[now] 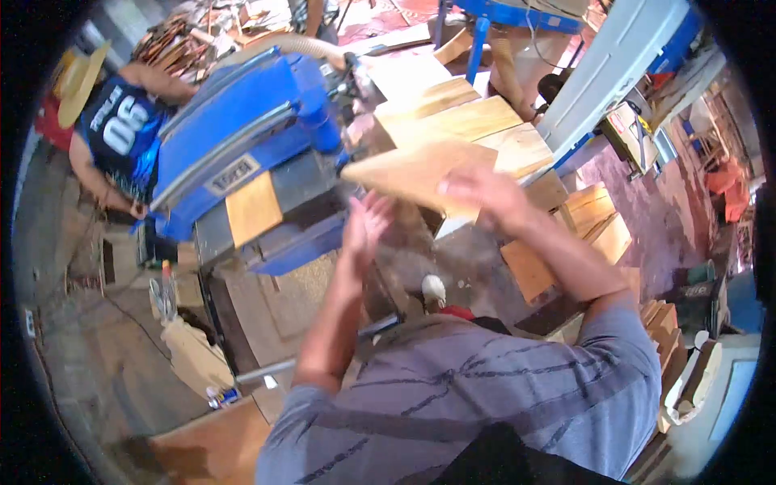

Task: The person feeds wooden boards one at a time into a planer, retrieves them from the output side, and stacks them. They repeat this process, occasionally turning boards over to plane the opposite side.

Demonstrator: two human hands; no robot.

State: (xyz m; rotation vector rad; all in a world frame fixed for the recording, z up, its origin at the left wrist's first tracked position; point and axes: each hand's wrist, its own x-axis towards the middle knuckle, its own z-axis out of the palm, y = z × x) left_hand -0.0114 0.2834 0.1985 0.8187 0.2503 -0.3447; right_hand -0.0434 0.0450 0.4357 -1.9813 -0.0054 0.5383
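Note:
My right hand (485, 196) grips the right end of a flat wooden board (416, 168), thumb on top. The board is held tilted and slightly blurred over a stack of pale boards (465, 117). My left hand (369, 225) is open, its fingers apart, just below the board's left end; I see no firm hold there. To the left stands a large blue woodworking machine (234, 153), which looks like a thickness planer. Another short board (253, 212) lies on its dark table, sticking out from under the blue hood.
A person in a dark numbered jersey (121, 121) and straw hat stands beyond the machine. More boards (594, 214) are stacked at right, near a pale upright post (618, 69). Scrap wood (194, 36) is heaped behind. A wooden panel (279, 311) lies below the machine.

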